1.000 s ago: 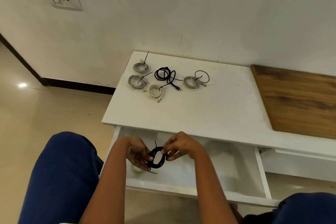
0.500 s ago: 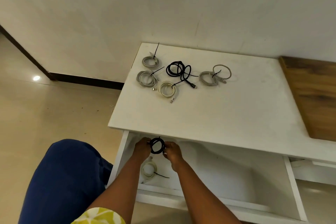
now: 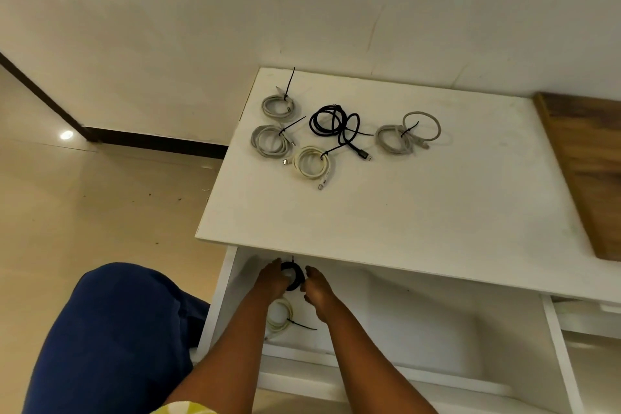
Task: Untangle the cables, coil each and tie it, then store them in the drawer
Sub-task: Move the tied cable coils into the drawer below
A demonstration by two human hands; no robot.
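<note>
- I am seeing a blue-clad knee (image 3: pixel 111 339) sitting at the far left, over the tiled floor (image 3: pixel 100 205).
- My left hand (image 3: pixel 274 281) is reaching into the open drawer (image 3: pixel 420 323), its grip curling against the left side of a small black coiled cable (image 3: pixel 293 276).
- That black coil is sitting deep in the drawer, just under the front edge of the desk (image 3: pixel 403 212), with its tie end poking upward.
- My right hand (image 3: pixel 317 286) is touching the coil's right side; I cannot tell whether this grip is pinching the cable or only resting on it.
- A cream coiled cable (image 3: pixel 279 316) with a black tie is lying on the drawer floor between my forearms, nearer to me than the black coil.
- On the desk, near the back left, three pale tied coils (image 3: pixel 279 131) are lying close together.
- Just to their right a loose black cable (image 3: pixel 336 123) is lying, partly looped.
- Further right, a grey tied coil (image 3: pixel 406 134) is lying apart from the others.
- A wooden panel (image 3: pixel 584 171) is showing at the far right.
</note>
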